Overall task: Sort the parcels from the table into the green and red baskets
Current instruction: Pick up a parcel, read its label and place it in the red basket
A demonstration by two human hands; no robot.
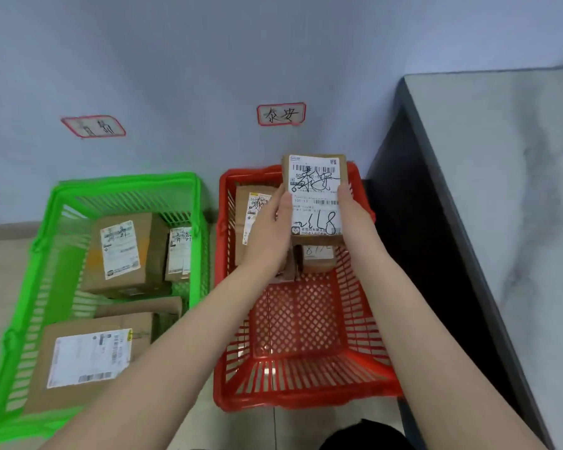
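A small cardboard parcel (316,198) is held over the red basket (293,399), gripped at its side edges by the left hand (270,228) and right hand (355,212), and it is judged light, stiff and easily steadied there

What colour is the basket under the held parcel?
Red, a lattice plastic basket, seen in the head view.

green basket (117,186), red basket (306,397), brown white-labelled parcel (316,196).
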